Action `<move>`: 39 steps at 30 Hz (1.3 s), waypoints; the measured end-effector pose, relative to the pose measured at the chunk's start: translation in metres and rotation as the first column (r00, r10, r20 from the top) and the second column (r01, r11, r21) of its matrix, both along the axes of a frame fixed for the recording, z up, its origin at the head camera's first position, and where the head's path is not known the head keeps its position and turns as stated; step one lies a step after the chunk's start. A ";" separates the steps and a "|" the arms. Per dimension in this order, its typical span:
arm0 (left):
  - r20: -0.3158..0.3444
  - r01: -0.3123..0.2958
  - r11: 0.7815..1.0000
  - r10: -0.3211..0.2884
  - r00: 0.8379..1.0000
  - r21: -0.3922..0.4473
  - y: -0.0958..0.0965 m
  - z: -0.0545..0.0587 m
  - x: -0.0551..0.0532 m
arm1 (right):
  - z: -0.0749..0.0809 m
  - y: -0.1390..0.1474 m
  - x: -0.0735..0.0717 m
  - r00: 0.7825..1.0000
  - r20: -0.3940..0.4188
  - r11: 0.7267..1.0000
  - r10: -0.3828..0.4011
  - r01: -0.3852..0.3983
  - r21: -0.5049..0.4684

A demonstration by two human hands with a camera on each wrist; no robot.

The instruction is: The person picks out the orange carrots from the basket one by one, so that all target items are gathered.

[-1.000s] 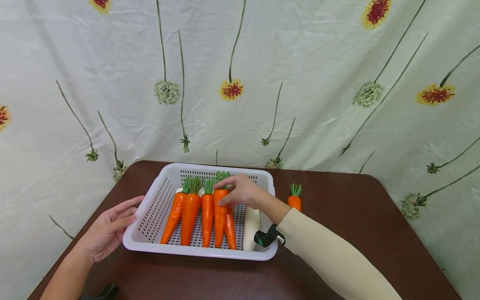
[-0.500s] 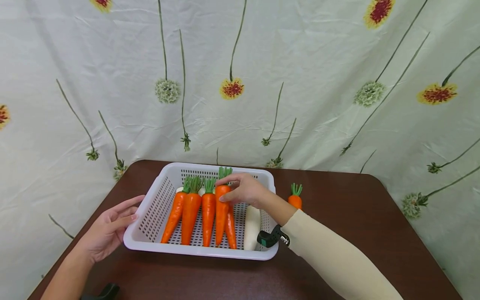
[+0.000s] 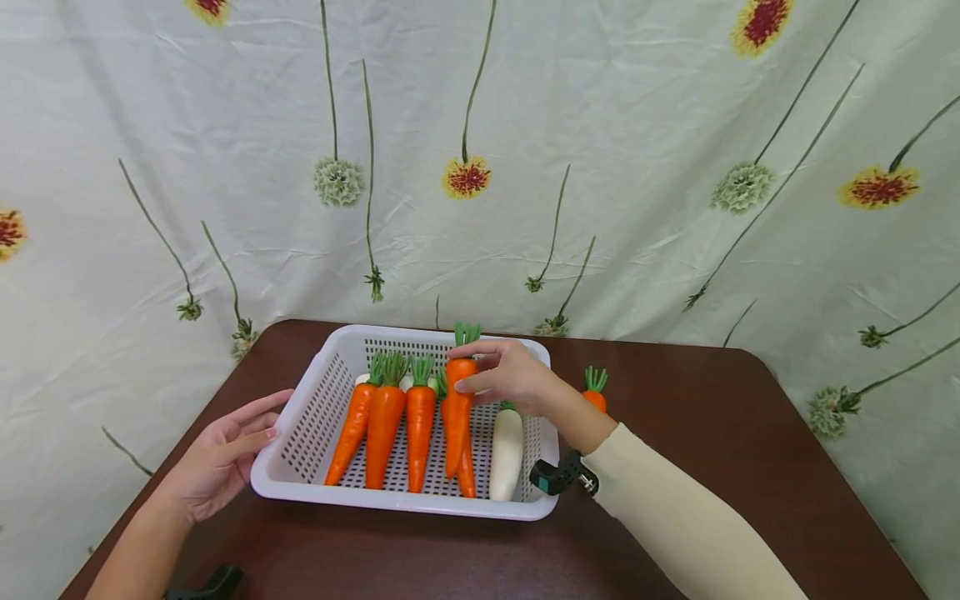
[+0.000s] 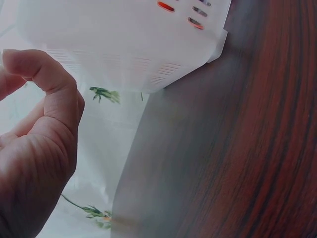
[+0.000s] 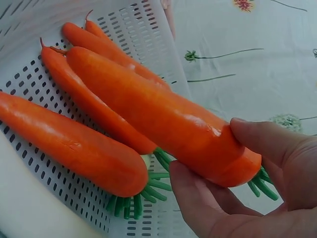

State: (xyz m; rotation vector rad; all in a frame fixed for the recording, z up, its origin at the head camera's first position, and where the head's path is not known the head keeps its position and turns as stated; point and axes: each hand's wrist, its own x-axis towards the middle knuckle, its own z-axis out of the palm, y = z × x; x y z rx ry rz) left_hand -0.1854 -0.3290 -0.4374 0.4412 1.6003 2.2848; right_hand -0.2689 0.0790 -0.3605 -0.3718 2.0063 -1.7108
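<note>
My right hand pinches a carrot near its leafy top, between thumb and fingertips. In the right wrist view the carrot hangs over the others, its tip pointing away from the hand. At the left side, my left hand holds the rim of the white plastic basket, thumb on the edge. Several more carrots lie side by side in the basket, green tops toward the back. A white radish lies at its right end. Pale round shapes behind the carrots are mostly hidden.
Outside the basket, another carrot lies on the dark wooden table, partly behind my right forearm. A white flower-print cloth hangs right behind the table.
My right hand has lifted the carrot and moved it to the right, uncovering another carrot and the white radish's green top. The left hand stays at the basket rim.
</note>
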 end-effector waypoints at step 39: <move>0.007 0.004 1.000 -0.004 1.000 0.024 0.001 0.001 0.001 | 0.007 0.050 0.012 0.983 0.035 0.971 -0.180 0.183 -0.154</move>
